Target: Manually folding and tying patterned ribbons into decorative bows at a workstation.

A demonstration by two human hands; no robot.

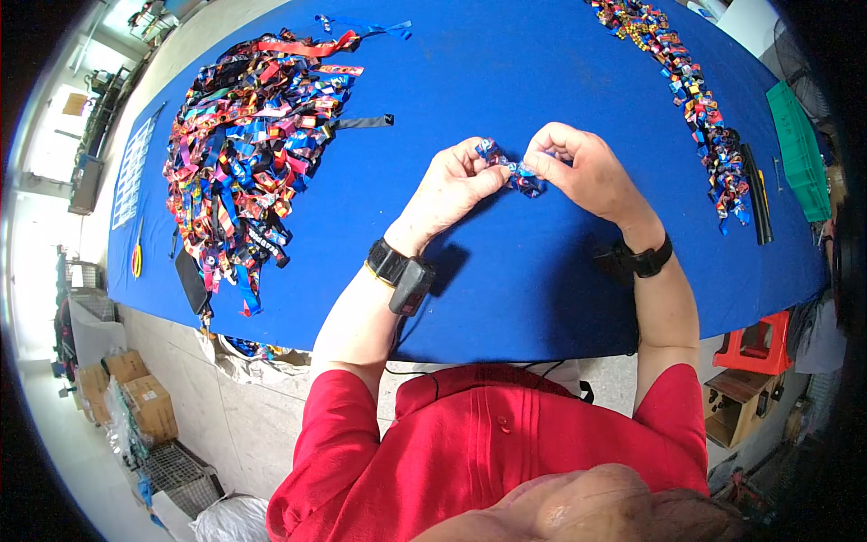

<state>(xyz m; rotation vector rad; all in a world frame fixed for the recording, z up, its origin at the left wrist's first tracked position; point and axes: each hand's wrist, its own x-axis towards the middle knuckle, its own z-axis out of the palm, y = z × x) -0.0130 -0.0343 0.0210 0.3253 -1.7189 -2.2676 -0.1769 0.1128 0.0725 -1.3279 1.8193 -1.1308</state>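
Observation:
My left hand (456,185) and my right hand (582,167) meet over the middle of the blue table cloth (506,72). Both pinch a small folded piece of colourful printed ribbon (515,172), which sits between the fingertips just above the cloth. A black band with a small device is strapped on each wrist. To the left lies a big heap of loose colourful ribbon strips (244,144). A long row of folded ribbon pieces (700,108) runs down the right side of the table.
Scissors with yellow handles (137,257) and a printed sheet (135,167) lie at the table's far left. A green crate (799,149) and dark flat bars (757,194) sit at the right edge. Cardboard boxes (144,397) and a red stool (754,348) stand on the floor.

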